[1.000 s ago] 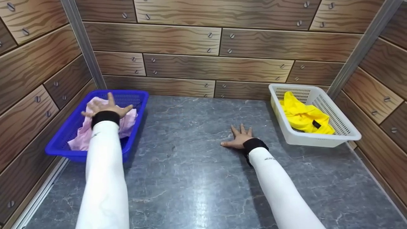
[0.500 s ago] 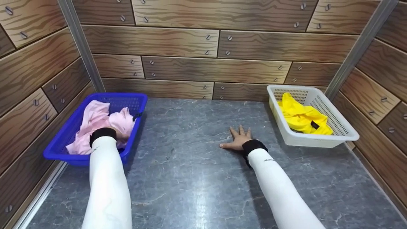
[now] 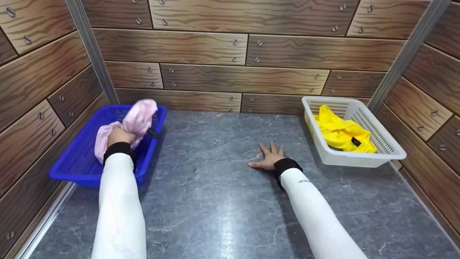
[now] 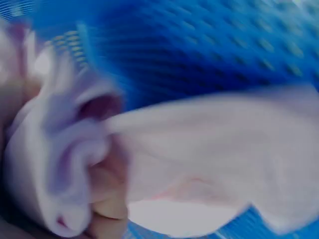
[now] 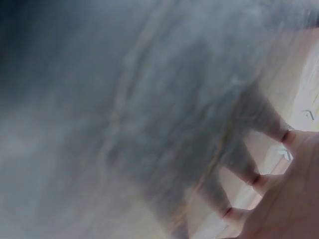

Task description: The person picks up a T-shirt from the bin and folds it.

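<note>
At the back and both sides stand big walls (image 3: 201,46) that look like brown wood boards. Below them spreads a gray table (image 3: 208,187), shiny, with thin wiggly lines like stone. At nine o'clock sits a blue basket (image 3: 82,177), and at three o'clock a white basket (image 3: 359,160). Both are shaped like boxes and full of little holes. In the white basket lies a bright yellow cloth (image 3: 334,127), all crumpled. The pink cloth (image 3: 140,117) is soft and bunched up at the blue basket.

The left hand (image 3: 120,136) has its fingers curled round the pink cloth, which puffs out from it at one o'clock and nine o'clock. The right hand (image 3: 270,159) rests on the table at four o'clock, its fingers spread wide. From there, the pink cloth is well apart, between nine and ten o'clock. Each wrist wears a black band (image 3: 288,163). Smallest is a black patch (image 3: 355,141) on the yellow cloth.
</note>
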A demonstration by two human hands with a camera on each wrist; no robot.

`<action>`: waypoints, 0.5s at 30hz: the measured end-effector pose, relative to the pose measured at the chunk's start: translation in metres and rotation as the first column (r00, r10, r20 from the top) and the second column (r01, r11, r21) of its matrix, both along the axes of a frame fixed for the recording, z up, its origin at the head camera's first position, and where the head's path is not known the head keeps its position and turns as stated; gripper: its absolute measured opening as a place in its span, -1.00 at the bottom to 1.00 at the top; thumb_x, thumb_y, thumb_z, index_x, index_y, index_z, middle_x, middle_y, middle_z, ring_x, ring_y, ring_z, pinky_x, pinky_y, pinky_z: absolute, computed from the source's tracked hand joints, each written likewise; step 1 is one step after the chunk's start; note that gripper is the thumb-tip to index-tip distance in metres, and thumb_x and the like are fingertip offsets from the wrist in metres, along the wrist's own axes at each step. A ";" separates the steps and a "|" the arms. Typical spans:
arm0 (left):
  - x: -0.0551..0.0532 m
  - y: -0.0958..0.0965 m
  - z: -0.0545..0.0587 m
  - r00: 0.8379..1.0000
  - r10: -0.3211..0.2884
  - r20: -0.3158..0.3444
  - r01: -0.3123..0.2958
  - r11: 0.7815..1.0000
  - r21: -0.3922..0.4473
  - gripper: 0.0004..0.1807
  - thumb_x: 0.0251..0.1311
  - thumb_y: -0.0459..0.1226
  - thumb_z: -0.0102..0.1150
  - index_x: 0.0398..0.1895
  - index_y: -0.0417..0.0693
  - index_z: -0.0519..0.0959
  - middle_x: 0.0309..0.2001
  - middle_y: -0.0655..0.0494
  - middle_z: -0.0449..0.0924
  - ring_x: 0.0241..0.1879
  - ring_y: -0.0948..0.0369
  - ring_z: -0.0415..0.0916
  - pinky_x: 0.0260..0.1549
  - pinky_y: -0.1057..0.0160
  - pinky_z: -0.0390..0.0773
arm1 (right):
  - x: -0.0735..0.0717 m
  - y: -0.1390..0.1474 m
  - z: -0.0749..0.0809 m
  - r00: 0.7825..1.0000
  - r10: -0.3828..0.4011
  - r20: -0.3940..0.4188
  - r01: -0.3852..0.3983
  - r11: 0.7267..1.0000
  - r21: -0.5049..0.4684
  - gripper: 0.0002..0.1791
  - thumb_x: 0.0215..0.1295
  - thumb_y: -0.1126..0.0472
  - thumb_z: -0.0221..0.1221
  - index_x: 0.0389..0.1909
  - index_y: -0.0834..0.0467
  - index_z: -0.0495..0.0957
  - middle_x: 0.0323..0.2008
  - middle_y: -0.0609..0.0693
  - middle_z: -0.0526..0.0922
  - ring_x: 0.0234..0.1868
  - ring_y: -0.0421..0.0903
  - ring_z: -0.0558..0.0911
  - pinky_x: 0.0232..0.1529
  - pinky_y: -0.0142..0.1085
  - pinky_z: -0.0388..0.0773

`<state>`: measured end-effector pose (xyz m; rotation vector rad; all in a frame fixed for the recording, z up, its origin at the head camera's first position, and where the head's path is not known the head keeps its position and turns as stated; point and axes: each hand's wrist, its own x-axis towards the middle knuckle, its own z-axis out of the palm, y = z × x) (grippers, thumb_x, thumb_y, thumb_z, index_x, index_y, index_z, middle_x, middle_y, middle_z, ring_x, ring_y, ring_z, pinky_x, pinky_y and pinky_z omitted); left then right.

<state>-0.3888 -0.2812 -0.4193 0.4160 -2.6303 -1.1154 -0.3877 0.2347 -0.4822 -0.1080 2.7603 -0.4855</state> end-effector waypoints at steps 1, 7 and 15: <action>-0.002 0.002 0.005 0.999 0.037 0.005 -0.037 0.993 0.113 -0.44 0.07 -0.29 0.37 0.08 -0.43 0.42 -0.08 -0.29 0.61 -0.02 -0.21 0.56 0.06 0.01 0.57 | 0.000 0.000 0.000 1.000 0.000 0.007 0.000 1.000 0.007 0.21 0.27 -0.51 0.14 0.70 0.03 -0.18 0.63 0.38 -0.37 0.55 0.55 -0.42 0.44 0.49 -0.16; -0.022 0.023 0.051 0.948 0.285 -0.140 -0.208 0.891 0.405 -0.29 0.16 -0.17 0.35 0.29 -0.27 0.27 0.28 -0.22 0.53 0.35 -0.11 0.44 0.35 0.10 0.39 | -0.005 0.000 -0.004 1.000 -0.013 0.024 0.012 1.000 0.017 0.24 0.25 -0.54 0.13 0.70 0.03 -0.20 0.63 0.37 -0.40 0.56 0.52 -0.46 0.46 0.46 -0.17; -0.029 0.080 0.093 0.839 0.295 -0.457 0.139 0.696 0.704 -0.53 0.10 -0.51 0.40 0.10 -0.29 0.51 -0.27 0.25 0.58 -0.33 0.36 0.51 -0.19 0.47 0.55 | -0.014 0.005 -0.017 1.000 -0.002 0.016 0.001 1.000 0.020 0.27 0.22 -0.58 0.11 0.70 0.02 -0.22 0.63 0.38 -0.43 0.54 0.55 -0.48 0.46 0.46 -0.21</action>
